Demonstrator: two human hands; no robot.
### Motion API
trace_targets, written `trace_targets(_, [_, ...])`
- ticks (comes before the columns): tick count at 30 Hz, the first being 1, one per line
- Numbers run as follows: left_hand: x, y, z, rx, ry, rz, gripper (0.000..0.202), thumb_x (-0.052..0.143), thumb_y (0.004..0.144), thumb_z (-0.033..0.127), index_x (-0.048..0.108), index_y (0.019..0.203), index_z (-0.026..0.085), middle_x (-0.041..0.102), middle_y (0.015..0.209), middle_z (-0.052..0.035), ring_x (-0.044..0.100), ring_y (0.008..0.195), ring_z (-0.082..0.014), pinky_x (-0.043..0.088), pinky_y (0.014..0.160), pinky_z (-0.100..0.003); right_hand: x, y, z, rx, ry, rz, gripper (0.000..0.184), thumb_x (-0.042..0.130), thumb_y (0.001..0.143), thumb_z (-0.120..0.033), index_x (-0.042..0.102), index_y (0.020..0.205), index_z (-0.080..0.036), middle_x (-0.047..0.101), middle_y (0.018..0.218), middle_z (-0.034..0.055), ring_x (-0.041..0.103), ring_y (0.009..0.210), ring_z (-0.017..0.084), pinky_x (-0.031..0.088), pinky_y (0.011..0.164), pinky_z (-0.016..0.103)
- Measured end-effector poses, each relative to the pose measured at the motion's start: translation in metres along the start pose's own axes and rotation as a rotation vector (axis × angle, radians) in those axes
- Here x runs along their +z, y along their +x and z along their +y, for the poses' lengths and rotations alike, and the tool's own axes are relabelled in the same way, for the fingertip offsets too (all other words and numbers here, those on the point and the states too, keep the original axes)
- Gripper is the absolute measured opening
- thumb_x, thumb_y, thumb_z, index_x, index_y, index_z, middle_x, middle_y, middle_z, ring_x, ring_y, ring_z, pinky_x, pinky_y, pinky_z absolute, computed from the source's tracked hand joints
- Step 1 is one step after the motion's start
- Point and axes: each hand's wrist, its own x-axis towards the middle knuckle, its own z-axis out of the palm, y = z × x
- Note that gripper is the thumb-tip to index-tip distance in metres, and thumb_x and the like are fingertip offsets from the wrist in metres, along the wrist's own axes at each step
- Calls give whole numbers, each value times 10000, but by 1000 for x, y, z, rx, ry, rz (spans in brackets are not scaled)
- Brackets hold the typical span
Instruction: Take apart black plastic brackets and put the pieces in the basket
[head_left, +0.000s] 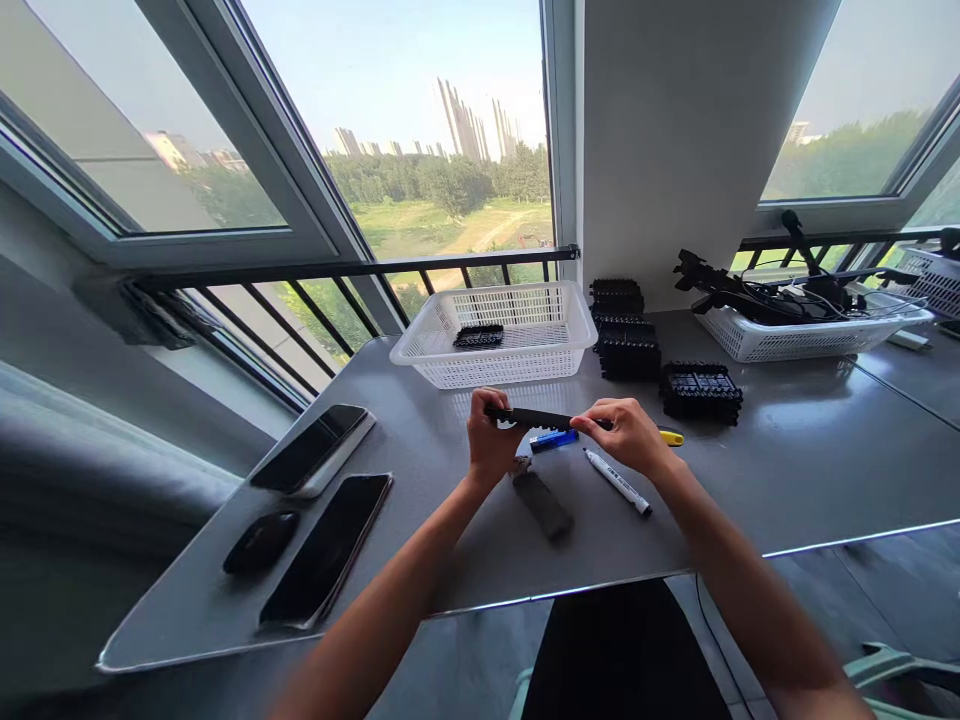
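A thin black plastic piece with a toothed lower edge (541,418) is held up over the table, seen nearly edge-on. My left hand (491,435) grips its left end, fingers closed round it. At the other end, my right hand (622,430) pinches it between thumb and fingers. Below it lie a blue object (553,440), perhaps a cutter, and a white marker (616,482) with a black cap. A dark grey, cloth-like strip (541,505) rests near my left wrist. Behind my right hand pokes out a yellow tool end (671,438), the rest hidden.
A white plastic basket (491,372) with a black piece (478,337) inside stands by the window. Stacked black pieces (628,347) and another stack (701,392) are to its right. Another basket (795,340) holds black gear and cables. Phones (328,550) and a mouse (261,542) lie left.
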Motion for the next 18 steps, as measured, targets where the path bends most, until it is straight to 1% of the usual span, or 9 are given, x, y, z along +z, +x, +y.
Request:
trace_targets(4, [-2,3,-1,-16,10,33,518,749,470,32,372,767,227,451,758,54,434,695,-105,381,666,-229,-3,-1,2,12,-70,38,408,511,908,-512,746,790,-200,691,741,51,593,658,162,383,618,264])
trace_targets(7, [1,-1,-2,-11,21,1,508,743,477,27,377,767,226,462,772,50,449,703,-106,389,665,-230,0,0,1,-2,-78,54,427,493,915,-522,737,777,-199,685,740,49,590,654,156,377,617,261])
trace_targets(11, [3,-5,-2,18,27,-28,470,703,505,13,378,772,225,460,767,50,448,690,-103,383,643,-224,5,0,-2,-28,-120,21,408,491,923,-500,737,796,-201,691,755,54,600,674,160,372,627,262])
trace_targets(14, [0,0,-3,35,21,-18,467,699,504,13,377,768,225,451,756,54,431,677,-100,374,638,-222,3,0,0,-30,-141,18,413,484,925,-505,737,805,-201,690,753,53,600,670,160,368,626,263])
trace_targets(18, [-6,8,-5,25,3,26,502,736,484,26,377,772,225,449,760,54,431,690,-102,379,661,-229,-2,-1,5,-15,-148,28,411,480,924,-513,744,839,-210,693,758,55,601,668,164,367,616,263])
